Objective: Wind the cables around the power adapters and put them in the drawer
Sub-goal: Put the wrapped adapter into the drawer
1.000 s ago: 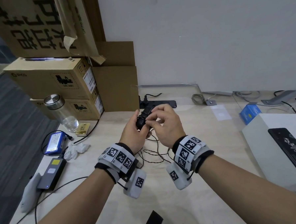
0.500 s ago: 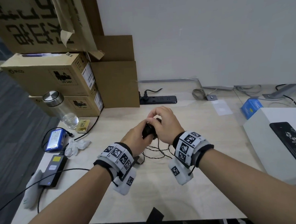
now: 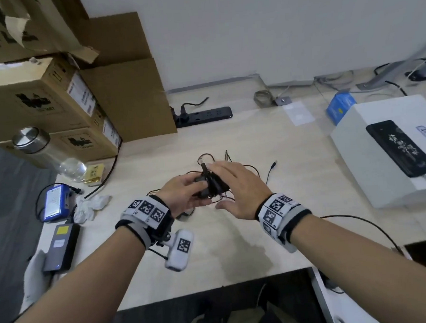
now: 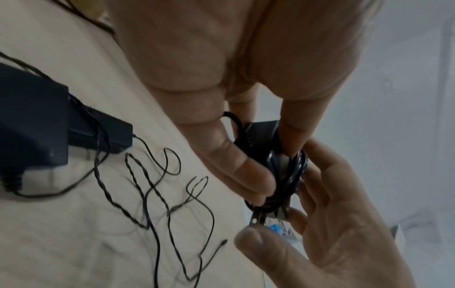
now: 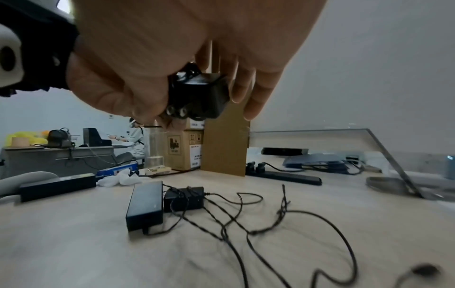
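Note:
My left hand [image 3: 184,193] grips a small black power adapter [image 3: 212,186] with its cable coiled round it, held just above the light wooden table [image 3: 272,232]. In the left wrist view its thumb and fingers pinch the adapter [image 4: 268,154] and its plug prongs point down. My right hand [image 3: 235,185] lies over the adapter's right side with fingers straight and spread, thumb free below. Two more black adapters [image 5: 145,204] [image 5: 184,196] lie on the table under my hands, their thin cables [image 5: 246,224] loose and tangled.
Cardboard boxes [image 3: 43,101], a glass bottle [image 3: 46,152], a blue pack [image 3: 55,204] and a flat black power brick [image 3: 61,246] stand at the left. A power strip [image 3: 204,115] lies at the back. A white box [image 3: 391,152] sits right. A dark opening [image 3: 214,309] shows below the table's front edge.
My right hand has let go of the cable and opened its fingers over the adapter. Both hands have moved slightly right, and the head view has tilted down.

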